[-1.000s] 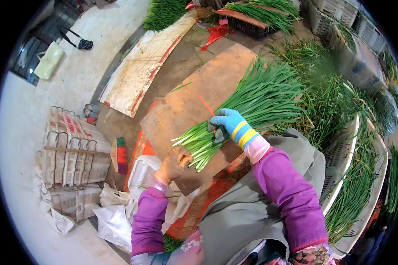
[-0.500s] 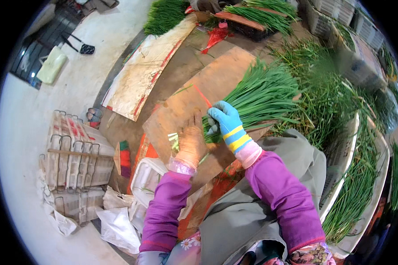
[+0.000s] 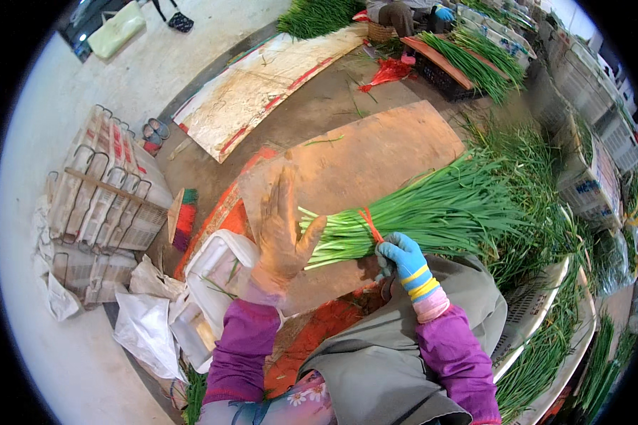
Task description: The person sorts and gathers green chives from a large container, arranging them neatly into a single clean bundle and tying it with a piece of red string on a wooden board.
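A bundle of long green chives lies across a brown board, its pale stem ends to the left and its leaves spreading right. Around the stems runs a thin red tie. My right hand, in a blue glove with yellow bands, is closed at the near side of the bundle, pinching the lower end of the tie. Upright beside the stem ends, my left hand is open with fingers stretched out, its palm facing the cut ends. Whether the palm touches them I cannot tell.
Loose chives are heaped at the right, above a white crate full of them. A white plastic tub stands left of the board. Stacked crates are farther left. Beyond, a person sits by a plank with chives.
The view has shifted. My left hand has risen off the board and opened against the stem ends. My right hand has drawn the red tie round the bundle toward me.
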Demonstrator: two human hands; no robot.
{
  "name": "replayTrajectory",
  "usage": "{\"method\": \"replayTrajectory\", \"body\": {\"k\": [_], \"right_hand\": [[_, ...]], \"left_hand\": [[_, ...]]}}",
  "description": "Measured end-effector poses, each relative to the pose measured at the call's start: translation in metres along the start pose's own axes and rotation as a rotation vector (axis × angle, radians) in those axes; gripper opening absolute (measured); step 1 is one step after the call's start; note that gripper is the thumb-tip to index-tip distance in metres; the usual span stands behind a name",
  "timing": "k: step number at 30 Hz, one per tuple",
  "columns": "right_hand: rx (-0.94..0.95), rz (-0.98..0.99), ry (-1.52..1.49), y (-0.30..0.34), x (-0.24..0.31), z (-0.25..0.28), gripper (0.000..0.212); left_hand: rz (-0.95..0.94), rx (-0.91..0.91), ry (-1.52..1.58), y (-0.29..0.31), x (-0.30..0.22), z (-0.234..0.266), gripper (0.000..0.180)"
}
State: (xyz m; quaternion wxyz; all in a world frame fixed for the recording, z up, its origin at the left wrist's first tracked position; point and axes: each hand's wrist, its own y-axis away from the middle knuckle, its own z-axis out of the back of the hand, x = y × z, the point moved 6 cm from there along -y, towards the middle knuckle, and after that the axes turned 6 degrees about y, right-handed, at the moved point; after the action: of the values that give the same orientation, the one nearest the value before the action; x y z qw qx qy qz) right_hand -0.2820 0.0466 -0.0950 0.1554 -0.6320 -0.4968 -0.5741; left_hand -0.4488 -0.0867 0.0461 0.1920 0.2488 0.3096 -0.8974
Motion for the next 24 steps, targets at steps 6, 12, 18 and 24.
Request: {"method": "replayTrajectory", "body": {"k": [6, 12, 18, 24], "right_hand": [[0.029, -0.067, 0.118, 0.004, 0.003, -0.001, 0.009], [0.053, -0.069, 0.159, 0.007, -0.005, 0.006, 0.010], [0.069, -0.063, 0.119, 0.004, -0.003, 0.005, 0.010], [0.109, -0.057, 0.123, 0.003, -0.005, 0.007, 0.009]], "left_hand": [[0.261, 0.674, -0.568, 0.037, 0.024, -0.071, 0.114], [-0.043, 0.396, -0.451, 0.053, 0.020, -0.050, 0.067], [0.080, 0.303, -0.214, 0.042, 0.036, -0.037, 0.022], [0.409, 0.136, 0.397, 0.062, 0.064, -0.047, 0.014]]}}
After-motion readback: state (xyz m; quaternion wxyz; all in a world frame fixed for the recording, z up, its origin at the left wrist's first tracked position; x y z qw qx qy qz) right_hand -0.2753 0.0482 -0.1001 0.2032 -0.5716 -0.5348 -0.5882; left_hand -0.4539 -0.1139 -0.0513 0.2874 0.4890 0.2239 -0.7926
